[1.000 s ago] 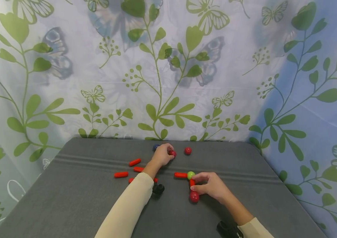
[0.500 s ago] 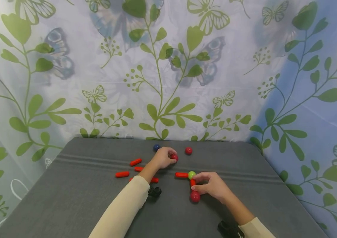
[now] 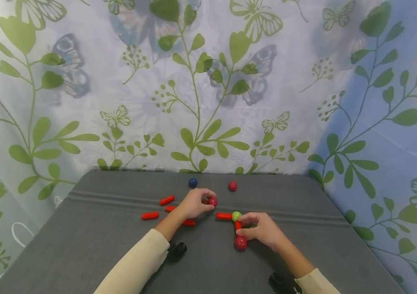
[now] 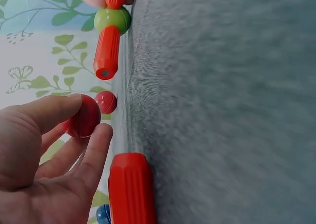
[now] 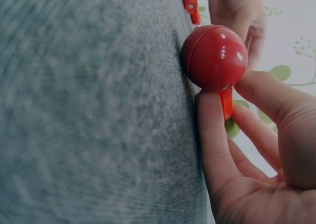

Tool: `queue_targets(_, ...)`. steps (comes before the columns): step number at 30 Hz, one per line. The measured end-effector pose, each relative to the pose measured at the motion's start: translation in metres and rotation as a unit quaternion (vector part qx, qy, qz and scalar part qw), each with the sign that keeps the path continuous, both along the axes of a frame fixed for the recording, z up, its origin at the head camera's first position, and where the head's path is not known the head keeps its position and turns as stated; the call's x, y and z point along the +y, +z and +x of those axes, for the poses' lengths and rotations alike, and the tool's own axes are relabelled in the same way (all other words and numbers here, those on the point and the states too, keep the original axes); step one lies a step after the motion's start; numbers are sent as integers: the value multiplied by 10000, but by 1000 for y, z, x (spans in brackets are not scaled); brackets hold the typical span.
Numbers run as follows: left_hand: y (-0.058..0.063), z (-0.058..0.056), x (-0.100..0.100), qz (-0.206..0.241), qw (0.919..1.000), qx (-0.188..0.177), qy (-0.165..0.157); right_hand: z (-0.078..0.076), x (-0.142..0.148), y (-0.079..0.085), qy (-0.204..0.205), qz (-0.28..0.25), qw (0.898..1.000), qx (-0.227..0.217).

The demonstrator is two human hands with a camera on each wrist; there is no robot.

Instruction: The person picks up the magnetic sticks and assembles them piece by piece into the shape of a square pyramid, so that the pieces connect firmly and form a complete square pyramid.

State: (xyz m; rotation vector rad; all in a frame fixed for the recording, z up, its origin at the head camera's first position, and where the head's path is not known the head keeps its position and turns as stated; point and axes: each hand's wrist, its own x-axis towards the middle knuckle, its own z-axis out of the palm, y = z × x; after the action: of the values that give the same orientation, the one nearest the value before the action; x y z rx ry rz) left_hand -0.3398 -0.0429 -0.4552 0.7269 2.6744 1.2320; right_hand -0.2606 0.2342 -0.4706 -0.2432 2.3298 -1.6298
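Grey tbl (image 3: 83,245); over it, R hand (image 3: 263,230) & L hand (image 3: 195,203), both pinching. R's got red rod (image 3: 238,226) btwn front red ball (image 3: 241,243) & green ball (image 3: 236,216); L's got single red ball (image 3: 213,201), prob. just off tbl.

place: screened-off spot, room type unclear | signs: leaf-print curtain (image 3: 216,90), grey table (image 3: 83,245)

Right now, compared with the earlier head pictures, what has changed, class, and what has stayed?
The left hand, pinching a red ball, has drawn it toward the near side, leaving the blue ball in full view. Nothing was grasped or released. The right hand still holds the joined piece; the loose red rods lie as before.
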Motion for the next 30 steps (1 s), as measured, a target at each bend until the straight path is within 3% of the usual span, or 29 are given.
queue_targets(11,-3,19,-4,97,9997,-185,-90,-1,2,-1,30,-43,10000,27)
queue_targets(30,-6,23,-4,-187,9994,-258,-101,-1,-1,1,11,165,9999,-21)
